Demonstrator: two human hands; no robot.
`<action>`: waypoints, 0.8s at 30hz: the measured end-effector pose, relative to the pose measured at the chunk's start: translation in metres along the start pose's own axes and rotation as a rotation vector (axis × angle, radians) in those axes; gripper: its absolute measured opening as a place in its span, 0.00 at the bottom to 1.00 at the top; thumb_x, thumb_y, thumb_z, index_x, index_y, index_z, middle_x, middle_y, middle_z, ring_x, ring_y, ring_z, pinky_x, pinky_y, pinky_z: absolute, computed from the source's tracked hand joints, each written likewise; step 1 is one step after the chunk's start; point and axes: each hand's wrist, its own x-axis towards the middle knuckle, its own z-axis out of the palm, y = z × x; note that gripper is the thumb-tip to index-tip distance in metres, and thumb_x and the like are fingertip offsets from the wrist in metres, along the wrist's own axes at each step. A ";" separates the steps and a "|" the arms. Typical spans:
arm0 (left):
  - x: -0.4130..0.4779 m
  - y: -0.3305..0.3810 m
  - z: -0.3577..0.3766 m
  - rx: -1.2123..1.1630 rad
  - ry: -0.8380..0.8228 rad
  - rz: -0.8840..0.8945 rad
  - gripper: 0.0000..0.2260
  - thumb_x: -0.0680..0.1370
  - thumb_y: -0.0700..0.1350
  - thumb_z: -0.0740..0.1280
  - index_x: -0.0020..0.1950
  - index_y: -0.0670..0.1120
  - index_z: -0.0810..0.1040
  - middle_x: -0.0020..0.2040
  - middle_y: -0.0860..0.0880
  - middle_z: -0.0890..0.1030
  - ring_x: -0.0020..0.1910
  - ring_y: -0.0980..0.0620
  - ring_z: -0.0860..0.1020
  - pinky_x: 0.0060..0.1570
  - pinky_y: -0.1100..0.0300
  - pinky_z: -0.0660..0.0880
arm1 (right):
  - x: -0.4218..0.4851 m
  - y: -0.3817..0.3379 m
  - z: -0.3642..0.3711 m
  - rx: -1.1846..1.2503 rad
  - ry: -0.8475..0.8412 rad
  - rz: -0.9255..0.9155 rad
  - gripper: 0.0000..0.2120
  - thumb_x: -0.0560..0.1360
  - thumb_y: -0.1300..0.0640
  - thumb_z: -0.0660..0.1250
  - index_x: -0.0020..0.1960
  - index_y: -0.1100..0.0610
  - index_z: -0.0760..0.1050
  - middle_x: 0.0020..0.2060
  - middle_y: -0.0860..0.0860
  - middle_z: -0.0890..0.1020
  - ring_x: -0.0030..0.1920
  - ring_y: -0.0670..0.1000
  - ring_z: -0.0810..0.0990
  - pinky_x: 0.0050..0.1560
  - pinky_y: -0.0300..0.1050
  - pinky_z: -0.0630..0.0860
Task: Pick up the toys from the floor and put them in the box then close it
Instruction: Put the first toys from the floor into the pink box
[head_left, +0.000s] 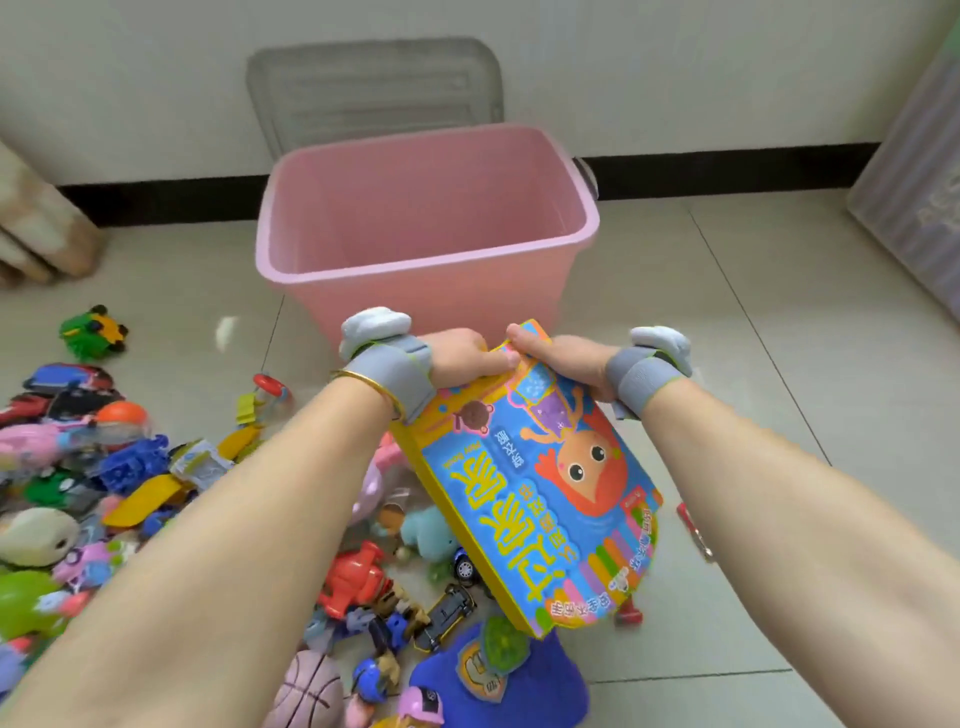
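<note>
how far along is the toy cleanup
Barely started: the visible inside of the pink box shows no toys. In hand: left hand and right hand both grip a children's book just short of the box. Still to do: the toy pile on the floor, then the grey lid leaning against the wall.

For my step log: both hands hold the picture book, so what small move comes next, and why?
Probably carry the picture book forward over the pink box rim: left hand and right hand grip its far edge, and the box stands open ahead.
</note>
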 end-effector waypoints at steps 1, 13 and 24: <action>-0.005 -0.005 -0.013 0.019 0.036 0.007 0.21 0.80 0.60 0.54 0.45 0.43 0.75 0.41 0.45 0.76 0.39 0.47 0.74 0.36 0.58 0.67 | 0.001 -0.012 -0.001 0.046 0.001 -0.059 0.46 0.58 0.20 0.57 0.48 0.61 0.79 0.47 0.65 0.82 0.39 0.61 0.81 0.37 0.47 0.76; -0.078 -0.057 -0.124 -0.139 0.733 0.081 0.19 0.79 0.56 0.62 0.61 0.44 0.77 0.55 0.45 0.79 0.53 0.48 0.77 0.55 0.55 0.73 | -0.030 -0.111 0.001 0.327 0.119 -0.573 0.10 0.71 0.47 0.70 0.42 0.54 0.79 0.37 0.53 0.83 0.35 0.50 0.80 0.41 0.43 0.77; -0.026 -0.107 -0.082 -0.510 0.997 -0.150 0.14 0.78 0.36 0.58 0.62 0.40 0.75 0.62 0.39 0.77 0.62 0.42 0.74 0.63 0.54 0.69 | -0.014 -0.158 -0.012 0.893 0.829 -0.594 0.18 0.72 0.46 0.71 0.54 0.57 0.75 0.41 0.47 0.81 0.41 0.47 0.81 0.49 0.39 0.78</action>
